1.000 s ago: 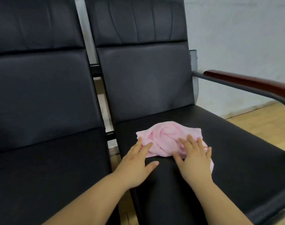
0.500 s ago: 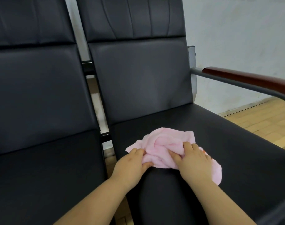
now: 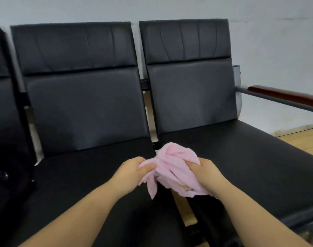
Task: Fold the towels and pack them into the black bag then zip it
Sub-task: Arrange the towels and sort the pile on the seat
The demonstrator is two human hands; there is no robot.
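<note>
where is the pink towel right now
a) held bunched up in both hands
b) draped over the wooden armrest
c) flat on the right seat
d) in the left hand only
a: the pink towel is crumpled and lifted above the gap between the seats, gripped by the left hand on one side and the right hand on the other.

Row of black padded seats [image 3: 91, 175] joined side by side against a pale wall, each with a stitched backrest [image 3: 84, 107]. Narrow gap between the two nearer seats, wood floor [image 3: 298, 139] showing through and to the right. Wood-topped armrest [image 3: 284, 95] on a grey bar at the right end. Dark, blurred object [image 3: 0, 175] lying on the far-left seat, unidentifiable.
</note>
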